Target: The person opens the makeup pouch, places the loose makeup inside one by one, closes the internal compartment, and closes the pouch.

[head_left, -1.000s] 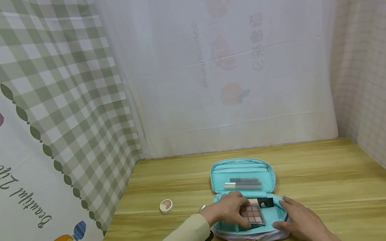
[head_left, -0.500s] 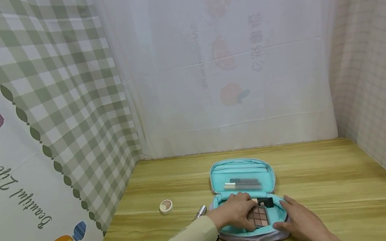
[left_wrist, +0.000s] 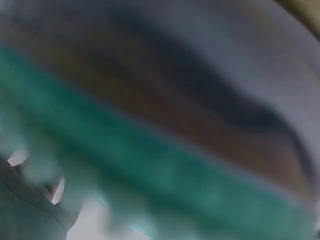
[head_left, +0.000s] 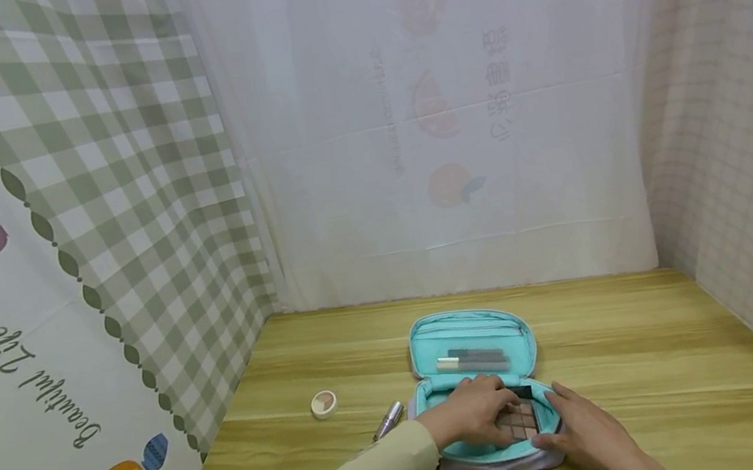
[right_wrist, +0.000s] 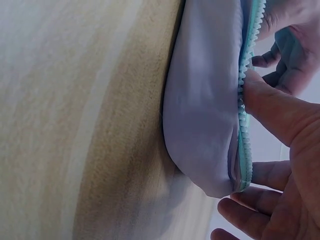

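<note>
A makeup bag [head_left: 483, 466] with a turquoise lining lies unzipped on the table, its lid folded back. My left hand [head_left: 474, 414] reaches into it and grips an eyeshadow palette [head_left: 522, 423], whose several brownish pans face up. Part of the palette is covered by my fingers. On the bag's right end, my right hand [head_left: 590, 427] holds the rim; in the right wrist view its thumb lies against the zipper teeth [right_wrist: 243, 120] of the pale lilac bag. Behind the palette a black item [head_left: 523, 392] shows inside. The left wrist view is mostly blurred bag edge.
Left of the bag, a silver tube [head_left: 387, 421] lies on the wooden table [head_left: 620, 328], beside the left sleeve. Farther left sits a round three-colour compact [head_left: 324, 404]. Slim sticks [head_left: 473, 359] fill the lid's see-through pocket. Cloth curtains hang around the table.
My left hand has moved right inside the bag, taking the eyeshadow palette toward the right end. More of the silver tube now shows. My right hand has stayed at the rim.
</note>
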Available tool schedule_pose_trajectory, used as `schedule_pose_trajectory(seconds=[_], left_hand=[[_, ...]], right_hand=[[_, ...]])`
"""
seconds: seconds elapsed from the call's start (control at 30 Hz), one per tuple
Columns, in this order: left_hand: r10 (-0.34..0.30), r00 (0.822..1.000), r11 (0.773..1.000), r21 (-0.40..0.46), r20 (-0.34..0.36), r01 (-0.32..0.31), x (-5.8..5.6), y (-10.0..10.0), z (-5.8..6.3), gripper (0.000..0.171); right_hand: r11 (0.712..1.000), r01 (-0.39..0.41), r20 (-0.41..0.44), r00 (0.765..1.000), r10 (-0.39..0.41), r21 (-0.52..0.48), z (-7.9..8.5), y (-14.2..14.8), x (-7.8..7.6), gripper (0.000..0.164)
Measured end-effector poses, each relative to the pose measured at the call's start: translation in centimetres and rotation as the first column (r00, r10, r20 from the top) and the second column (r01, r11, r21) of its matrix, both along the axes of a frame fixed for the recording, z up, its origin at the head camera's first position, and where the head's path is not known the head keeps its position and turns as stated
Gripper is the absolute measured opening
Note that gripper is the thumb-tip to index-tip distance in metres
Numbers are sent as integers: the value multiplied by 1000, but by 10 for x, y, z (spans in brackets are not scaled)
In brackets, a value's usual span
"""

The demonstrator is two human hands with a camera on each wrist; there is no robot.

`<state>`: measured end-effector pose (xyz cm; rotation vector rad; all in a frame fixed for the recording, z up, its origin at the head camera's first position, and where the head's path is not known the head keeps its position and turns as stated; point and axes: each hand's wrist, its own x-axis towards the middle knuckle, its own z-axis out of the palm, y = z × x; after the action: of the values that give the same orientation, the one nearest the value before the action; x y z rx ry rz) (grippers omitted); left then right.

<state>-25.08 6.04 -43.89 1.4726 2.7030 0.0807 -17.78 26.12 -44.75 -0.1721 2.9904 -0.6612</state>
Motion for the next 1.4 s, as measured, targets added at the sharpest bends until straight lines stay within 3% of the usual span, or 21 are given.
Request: schedule_pose_trajectory(seconds=[0.17, 0.27, 0.4, 0.63, 0.87, 1.17, 1.4], left_hand=[[-28, 999, 1000, 7, -16, 28, 0, 4, -1, 48], [-44, 998, 998, 42, 41, 42, -2, 3, 1, 43], [-34, 995, 997, 78, 98, 26, -4, 0, 5, 37], [-5, 995, 996, 85, 95, -3, -5, -13, 10, 38], [10, 995, 996, 92, 100, -19, -6, -33, 14, 40], [66, 996, 985, 154, 57, -74, -18, -67, 16, 36], [136, 985, 966, 204, 110, -156, -20, -93, 18, 33]], right_hand=[[1000, -15, -8, 1000, 15, 0, 0, 0, 0, 90], [1000, -14, -23, 1000, 14, 5, 0, 0, 0, 90], [1000, -3, -30, 1000, 4, 20, -1, 0, 0, 91], [1000, 4, -24, 1000, -3, 28, -1, 0, 0, 92], [999, 10, -18, 1000, -10, 40, -3, 2, -1, 93], [999, 29, 25, 999, -30, 38, -5, 3, -2, 96], [999, 46, 46, 998, -46, 4, -7, 4, -2, 98]])
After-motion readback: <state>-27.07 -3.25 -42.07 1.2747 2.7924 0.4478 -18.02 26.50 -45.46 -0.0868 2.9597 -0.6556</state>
